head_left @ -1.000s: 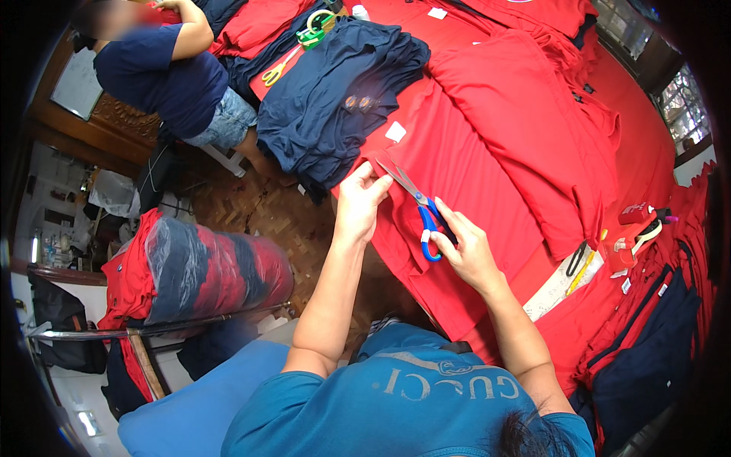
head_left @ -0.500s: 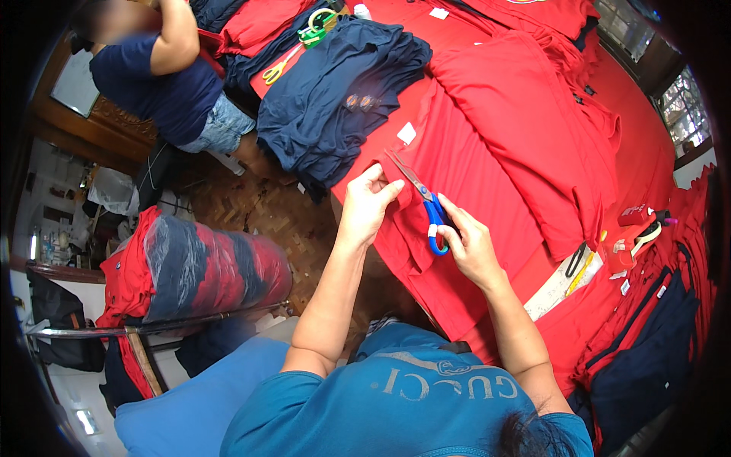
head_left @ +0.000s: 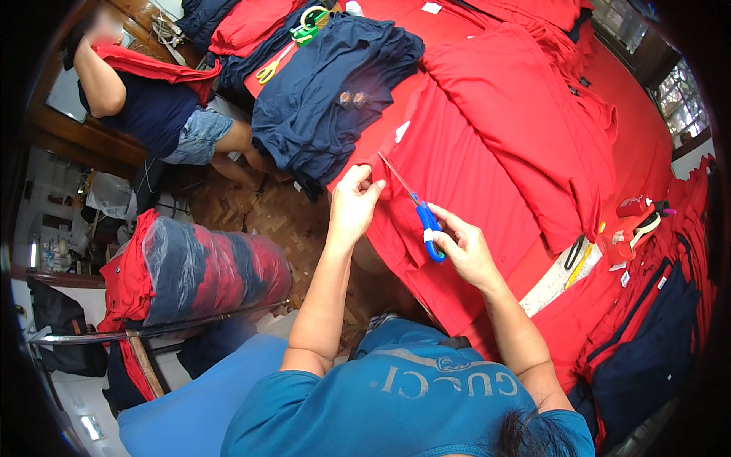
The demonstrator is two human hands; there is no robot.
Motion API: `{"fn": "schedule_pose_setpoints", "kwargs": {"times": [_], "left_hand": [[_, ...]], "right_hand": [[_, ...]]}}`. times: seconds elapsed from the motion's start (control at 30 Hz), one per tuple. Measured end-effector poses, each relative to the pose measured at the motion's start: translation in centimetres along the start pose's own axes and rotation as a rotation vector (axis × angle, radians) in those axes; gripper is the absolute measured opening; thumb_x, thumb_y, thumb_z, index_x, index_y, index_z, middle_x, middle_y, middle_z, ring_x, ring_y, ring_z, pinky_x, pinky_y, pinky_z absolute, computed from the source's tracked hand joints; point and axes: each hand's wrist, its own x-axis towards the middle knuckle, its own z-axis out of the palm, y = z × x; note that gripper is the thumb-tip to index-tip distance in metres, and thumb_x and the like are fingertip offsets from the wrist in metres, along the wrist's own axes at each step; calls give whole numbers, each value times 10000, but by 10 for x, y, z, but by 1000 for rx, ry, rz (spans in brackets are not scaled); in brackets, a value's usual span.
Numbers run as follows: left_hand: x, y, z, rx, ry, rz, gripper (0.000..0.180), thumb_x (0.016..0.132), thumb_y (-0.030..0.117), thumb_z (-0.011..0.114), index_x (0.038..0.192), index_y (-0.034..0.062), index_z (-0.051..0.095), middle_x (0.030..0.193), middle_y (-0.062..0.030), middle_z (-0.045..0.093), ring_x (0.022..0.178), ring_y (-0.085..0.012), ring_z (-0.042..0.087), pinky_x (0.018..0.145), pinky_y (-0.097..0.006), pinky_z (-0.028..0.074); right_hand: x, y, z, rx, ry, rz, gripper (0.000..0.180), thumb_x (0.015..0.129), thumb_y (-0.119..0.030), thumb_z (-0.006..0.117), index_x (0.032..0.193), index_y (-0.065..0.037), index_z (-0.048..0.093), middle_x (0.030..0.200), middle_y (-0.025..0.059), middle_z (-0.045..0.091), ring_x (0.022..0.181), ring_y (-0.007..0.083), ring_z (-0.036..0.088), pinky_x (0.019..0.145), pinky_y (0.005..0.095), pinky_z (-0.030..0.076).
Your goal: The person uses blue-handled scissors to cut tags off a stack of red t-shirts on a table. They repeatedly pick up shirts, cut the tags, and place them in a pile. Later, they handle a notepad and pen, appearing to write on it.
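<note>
Scissors (head_left: 415, 207) blue-handled, tips up-left, R hand (head_left: 464, 247) fingers gripping handle, L hand (head_left: 352, 207) pinching red shirt (head_left: 464, 164) edge.

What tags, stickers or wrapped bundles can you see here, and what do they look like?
White label: small rectangle sewn on the red garment, past the tips of the blue-handled scissors.
White label: small square on red cloth at the top edge.
Wrapped bundle: fat roll of red and navy clothes in clear plastic, on the left.
Paper strip: long, whitish, right of the right hand.
</note>
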Motion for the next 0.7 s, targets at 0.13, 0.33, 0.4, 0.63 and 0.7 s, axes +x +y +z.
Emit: {"fn": "schedule_pose_setpoints", "kwargs": {"times": [0.13, 0.33, 0.4, 0.63, 0.7], "left_hand": [[-1, -5, -2, -71, -21, -64, 131, 817, -20, 661, 844, -24, 533, 721, 35, 402, 626, -42, 385, 573, -226, 363], [27, -44, -42, 236, 456, 10, 215, 850, -3, 618, 1063, -22, 645, 900, -90, 656, 773, -139, 625, 720, -274, 501], [24, -43, -39, 308, 380, 108, 211, 869, 12, 614, 1074, 0, 662, 948, -79, 667, 824, -125, 627, 743, -266, 504], [14, -43, 34, 535, -71, 404, 243, 841, 122, 663, 1072, 48, 662, 1032, -139, 631, 997, -317, 595, 859, -399, 483], [21, -57, 43, 548, -135, 398, 206, 837, 119, 668, 1021, 27, 657, 997, -149, 632, 945, -315, 616, 824, -395, 492]], "right_hand": [[-7, -4, 2, 109, -23, 94, 447, 935, -144, 560, 1360, -22, 501, 917, 82, 645, 694, 107, 577, 613, 296, 519], [-57, -6, -14, 172, -118, 138, 532, 926, -76, 571, 1423, -5, 395, 972, 85, 612, 764, 133, 626, 665, 266, 534], [-82, 2, -31, 203, 53, 191, 588, 892, -54, 630, 1432, -17, 400, 1074, 55, 587, 963, 115, 598, 857, 251, 479], [-167, 4, -114, -347, 401, 267, 531, 781, 70, 613, 1295, -30, 524, 937, 71, 594, 852, 142, 605, 772, 277, 495], [-188, -4, -129, -630, 435, 345, 471, 769, 89, 587, 1225, -21, 542, 921, 139, 629, 861, 223, 638, 789, 329, 496]]}}
